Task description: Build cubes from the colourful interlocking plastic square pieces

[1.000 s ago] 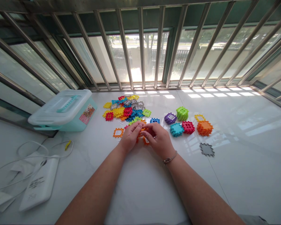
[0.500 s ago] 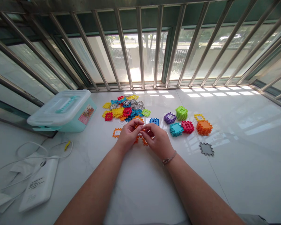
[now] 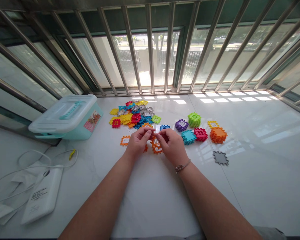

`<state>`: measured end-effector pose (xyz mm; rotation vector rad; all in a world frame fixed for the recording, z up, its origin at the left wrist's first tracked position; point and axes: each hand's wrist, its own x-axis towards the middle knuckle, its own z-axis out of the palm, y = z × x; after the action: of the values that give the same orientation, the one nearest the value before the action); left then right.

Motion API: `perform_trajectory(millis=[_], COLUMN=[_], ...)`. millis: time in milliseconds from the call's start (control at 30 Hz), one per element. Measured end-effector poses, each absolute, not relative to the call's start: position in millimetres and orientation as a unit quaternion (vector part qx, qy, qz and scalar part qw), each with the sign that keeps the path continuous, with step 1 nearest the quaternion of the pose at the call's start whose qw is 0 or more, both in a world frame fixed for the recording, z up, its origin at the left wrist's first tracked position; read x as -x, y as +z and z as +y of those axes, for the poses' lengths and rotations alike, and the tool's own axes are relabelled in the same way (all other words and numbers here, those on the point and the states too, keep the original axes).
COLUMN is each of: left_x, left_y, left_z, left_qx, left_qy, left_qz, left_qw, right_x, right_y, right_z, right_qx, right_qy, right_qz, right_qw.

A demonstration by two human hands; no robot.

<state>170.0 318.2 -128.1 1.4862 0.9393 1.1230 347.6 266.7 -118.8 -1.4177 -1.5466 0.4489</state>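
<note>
My left hand and my right hand meet at the fingertips over the floor, both closed in a pinch. Between them is an orange interlocking tile with a window pattern, its upper edge at my fingers, which partly cover it. Just below it shows another orange piece; I cannot tell whether the two are joined. A flat orange tile with a white printed centre lies left of my left hand. Beyond my fingers, a blue tile is partly hidden.
A mixed tile heap lies ahead. To the right are purple, green, turquoise, red and orange stacks, plus a grey tile. At left stand a lidded box and a white power bank with cables.
My right hand has shifted slightly right and turned, so the orange tile between my hands shows more. My left hand has barely moved.
</note>
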Motion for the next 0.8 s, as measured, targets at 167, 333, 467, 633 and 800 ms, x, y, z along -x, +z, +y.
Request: perform_trajectory(millis=[167,333,467,633,800], left_x=[-169.5,-172.8,-175.6,-175.7,-174.9], left_y=[-131.7,-132.7,-131.2,-133.8,-134.8], left_z=[321.2,319.7,316.4,317.3,316.7], left_qx=[-0.601,-0.609,-0.61,-0.604,-0.611], left_qy=[0.482,0.489,0.493,0.502,0.49], left_qz=[0.403,0.406,0.397,0.4,0.421], left_qw=[0.493,0.475,0.476,0.473,0.458], right_x=[-353.2,-351.5,-349.4,-347.3,-343.7], right_y=[-121.5,-128.0,-130.3,-127.3,-123.0], right_z=[269.9,270.4,269.1,264.9,261.4], right_qx=[0.612,0.616,0.623,0.609,0.596], right_qy=[0.187,0.163,0.147,0.153,0.144], right_qz=[-0.643,-0.688,-0.7,-0.717,-0.764], right_qw=[0.419,0.348,0.318,0.304,0.201])
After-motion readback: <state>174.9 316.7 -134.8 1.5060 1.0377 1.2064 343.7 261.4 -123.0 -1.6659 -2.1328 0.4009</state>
